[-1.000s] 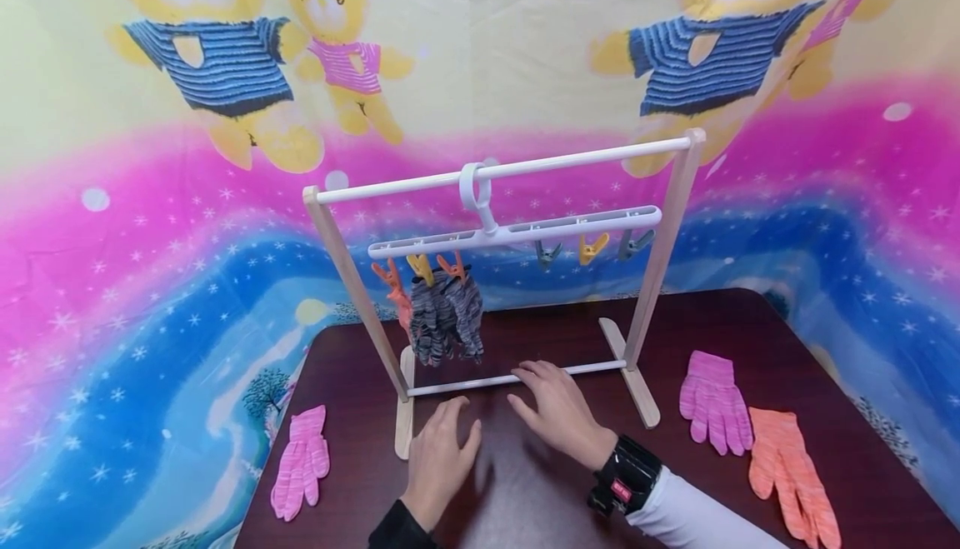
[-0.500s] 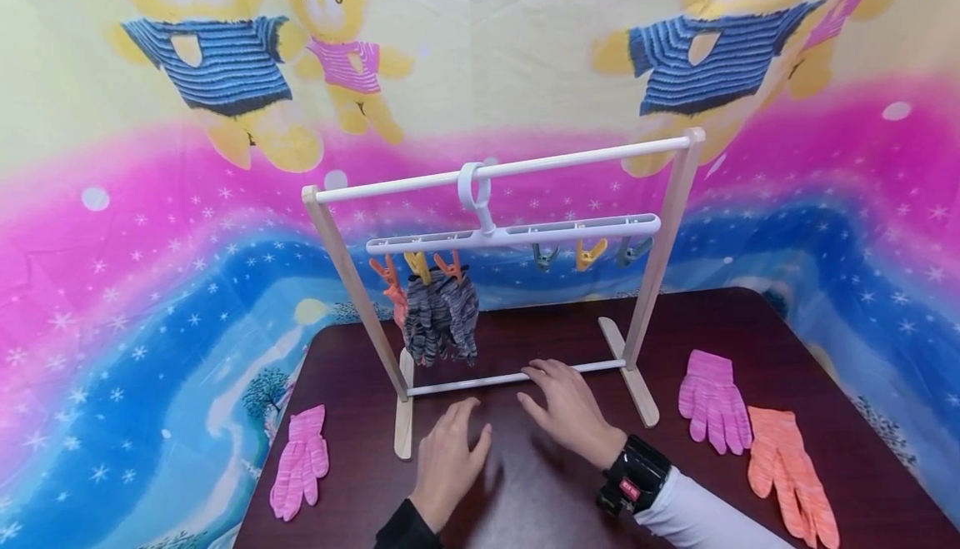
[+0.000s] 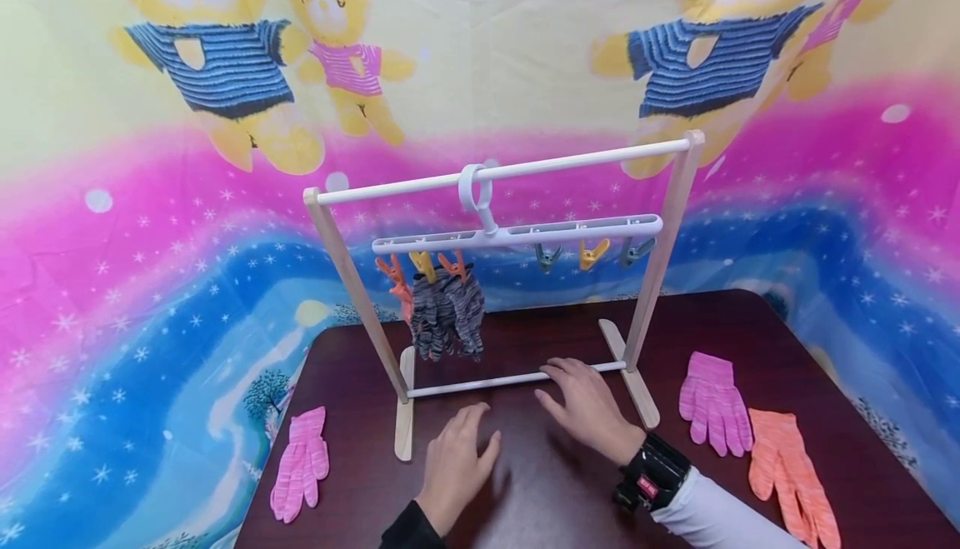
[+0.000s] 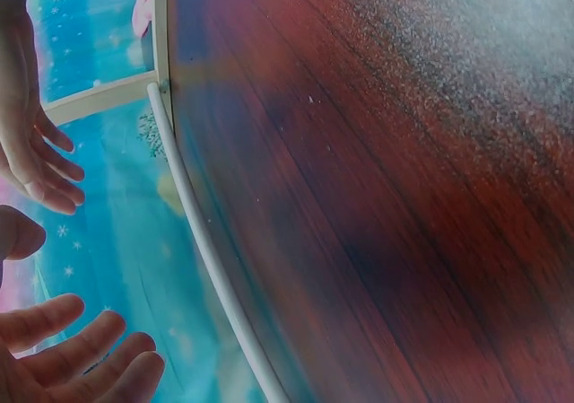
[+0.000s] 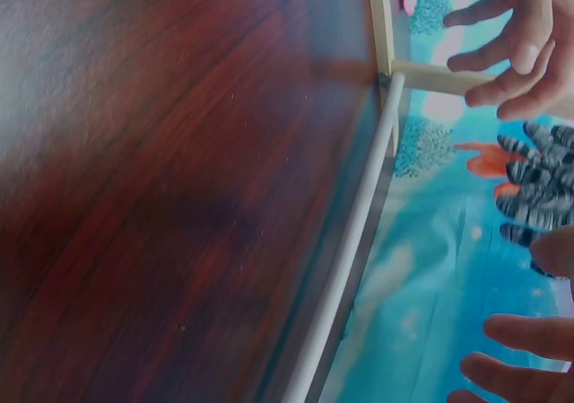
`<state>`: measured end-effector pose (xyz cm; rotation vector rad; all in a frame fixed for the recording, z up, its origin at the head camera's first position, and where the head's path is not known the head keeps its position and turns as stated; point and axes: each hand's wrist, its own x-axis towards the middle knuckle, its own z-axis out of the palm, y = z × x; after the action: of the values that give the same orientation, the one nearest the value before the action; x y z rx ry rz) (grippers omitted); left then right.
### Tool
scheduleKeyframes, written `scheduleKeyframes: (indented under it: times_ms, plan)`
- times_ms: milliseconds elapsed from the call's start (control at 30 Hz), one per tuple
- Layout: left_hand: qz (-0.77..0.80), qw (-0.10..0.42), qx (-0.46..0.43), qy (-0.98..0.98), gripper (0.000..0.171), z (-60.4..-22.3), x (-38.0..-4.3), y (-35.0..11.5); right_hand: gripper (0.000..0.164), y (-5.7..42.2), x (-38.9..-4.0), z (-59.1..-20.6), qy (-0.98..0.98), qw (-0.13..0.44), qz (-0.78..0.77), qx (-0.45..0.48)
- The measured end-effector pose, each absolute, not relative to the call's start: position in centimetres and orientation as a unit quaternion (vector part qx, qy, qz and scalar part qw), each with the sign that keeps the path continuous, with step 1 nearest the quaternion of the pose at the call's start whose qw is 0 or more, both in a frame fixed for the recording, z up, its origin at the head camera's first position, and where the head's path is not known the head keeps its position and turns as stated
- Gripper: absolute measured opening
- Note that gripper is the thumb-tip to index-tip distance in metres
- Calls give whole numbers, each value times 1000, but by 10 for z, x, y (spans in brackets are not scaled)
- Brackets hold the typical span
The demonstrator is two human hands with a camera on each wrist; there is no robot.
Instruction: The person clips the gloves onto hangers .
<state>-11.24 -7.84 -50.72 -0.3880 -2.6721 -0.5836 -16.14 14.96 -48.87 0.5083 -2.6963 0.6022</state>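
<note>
My left hand [image 3: 456, 467] hovers above the table in front of the drying rack, its fingers loosely bent and holding nothing. Farther right, my right hand [image 3: 592, 409] is also bare, fingers relaxed near the rack's lower white bar [image 3: 487, 382]. The wrist views show both hands apart from the bar. From the rack's top bar hangs a white clip hanger [image 3: 517, 235]. Grey-and-black striped gloves [image 3: 450, 316] dangle from its left clips, with an orange glove [image 3: 407, 299] partly hidden beside them. A grey-blue clip [image 3: 547, 257] and a yellow clip [image 3: 592, 254] on the right hold nothing.
A pink glove [image 3: 302, 464] lies at the table's left. On the right lie another pink glove [image 3: 715, 403] and an orange glove [image 3: 791, 474]. The rack's wooden feet [image 3: 630, 374] stand on the dark table [image 3: 540, 491], before a printed bear backdrop [image 3: 480, 49].
Both hands have drifted to the right over the table, holding nothing throughout. The hanger with its gloves has swayed slightly. The loose gloves on the table have stayed put.
</note>
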Motion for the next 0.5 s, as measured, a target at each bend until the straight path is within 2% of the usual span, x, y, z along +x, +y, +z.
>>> scheduleKeyframes:
  times_ms: [167,500]
  plan:
    - [-205,203,-156,-945,41,-508,-111,-74,42,158,-162,-491,-947,169,208,175]
    - [-203,188,-171,-946,40,-506,-112,-65,40,178,-162,-497,-949,172,214,154]
